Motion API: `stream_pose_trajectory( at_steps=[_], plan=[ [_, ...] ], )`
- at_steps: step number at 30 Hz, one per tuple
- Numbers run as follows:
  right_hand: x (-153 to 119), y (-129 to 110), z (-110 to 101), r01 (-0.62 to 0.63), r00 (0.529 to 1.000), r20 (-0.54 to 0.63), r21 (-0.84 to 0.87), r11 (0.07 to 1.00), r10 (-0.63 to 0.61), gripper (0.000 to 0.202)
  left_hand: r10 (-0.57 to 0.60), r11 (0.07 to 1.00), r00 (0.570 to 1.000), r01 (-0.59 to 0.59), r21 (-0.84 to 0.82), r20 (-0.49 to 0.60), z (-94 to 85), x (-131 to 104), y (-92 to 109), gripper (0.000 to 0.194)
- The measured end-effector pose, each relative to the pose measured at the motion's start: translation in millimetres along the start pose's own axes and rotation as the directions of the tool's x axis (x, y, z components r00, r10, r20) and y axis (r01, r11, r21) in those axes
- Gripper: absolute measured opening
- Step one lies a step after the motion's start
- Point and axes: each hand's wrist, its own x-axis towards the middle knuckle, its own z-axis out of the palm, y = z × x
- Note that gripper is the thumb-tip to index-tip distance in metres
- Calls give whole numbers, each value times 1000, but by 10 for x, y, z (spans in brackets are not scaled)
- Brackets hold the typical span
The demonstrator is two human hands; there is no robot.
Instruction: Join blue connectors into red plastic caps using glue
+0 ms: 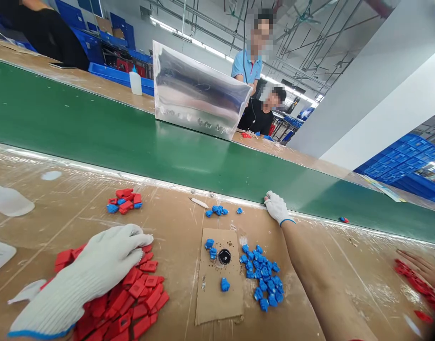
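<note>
My left hand (113, 255), in a white knit glove, lies over a heap of red plastic pieces (123, 322). Its fingers are bent, with a red piece (147, 248) between fingertips and thumb. My right hand (277, 207), also gloved, is at the near edge of the green conveyor belt (189, 156). Its fingers are curled; what they hold, if anything, is hidden. Between my arms lies a cardboard piece (217, 303) bearing a small round pot of black stuff (224, 256) and a few blue plastic pieces (225, 284). A heap of blue pieces (262, 274) sits right of it.
Red-and-blue pieces (125, 201) form a small pile at left; a white pen-like stick (199, 202) lies near the belt. One red-and-blue piece (343, 219) is on the belt. Another person's hand (425, 265) touches red pieces at right. A shiny panel (199, 90) stands beyond the belt.
</note>
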Motion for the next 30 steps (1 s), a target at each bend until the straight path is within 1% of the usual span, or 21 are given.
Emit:
stream_pose_trajectory(
  at_steps=[2,4,6,7,9,10,12,14,15,16,18,20,23,25,27,29,30],
  plan=[
    [-118,82,-91,-143,986,-86,-9,990,142,36,-11,1000,1000,11,1,16,-16,2,19,48],
    [-298,139,-268,-282,944,-173,15,959,280,41,-21,1000,999,21,5,27,-27,5,33,51],
    [-583,137,-493,-359,911,-205,36,933,358,43,-13,1000,999,13,13,45,-36,13,48,54],
    [-767,101,-606,-376,906,-192,45,925,377,42,-6,1000,999,5,16,50,-42,21,58,55],
    [-1190,-50,-803,-372,921,-99,59,926,376,44,13,999,998,-15,34,66,-57,48,80,58],
    [-1407,-163,-879,-352,935,-22,68,933,355,45,16,998,997,-20,52,76,-66,66,91,59],
    [-1792,-436,-978,-295,949,149,95,951,279,37,0,996,994,-10,87,112,-88,101,102,60],
    [-2049,-718,-1010,-237,940,281,125,963,194,31,-33,993,990,17,114,137,-114,121,92,61],
    [-2117,-842,-1005,-213,932,325,137,967,159,30,-45,992,989,28,124,141,-128,121,77,62],
    [-2147,-945,-991,-193,925,357,146,970,130,29,-57,990,987,36,139,152,-143,116,58,62],
    [-2113,-1076,-946,-163,912,400,156,974,89,27,-104,977,980,68,203,173,-168,93,17,61],
    [-2011,-1118,-907,-142,905,421,164,976,61,24,-142,958,974,90,273,179,-184,73,-7,59],
    [-1842,-1102,-904,-120,905,423,178,977,34,20,-145,946,978,93,312,149,-216,73,36,58],
    [-1746,-1115,-938,-116,917,398,186,976,33,18,-152,950,975,99,297,162,-278,95,124,59],
    [-1652,-1191,-976,-119,938,345,197,973,45,17,-168,956,970,117,270,176,-380,122,250,58],
    [-1546,-1340,-992,-115,955,294,226,967,45,16,-194,963,970,160,218,144,-494,141,402,59],
    [-1486,-1438,-986,-107,958,285,247,963,33,15,-215,966,971,196,168,108,-538,145,484,57]
  ],
)
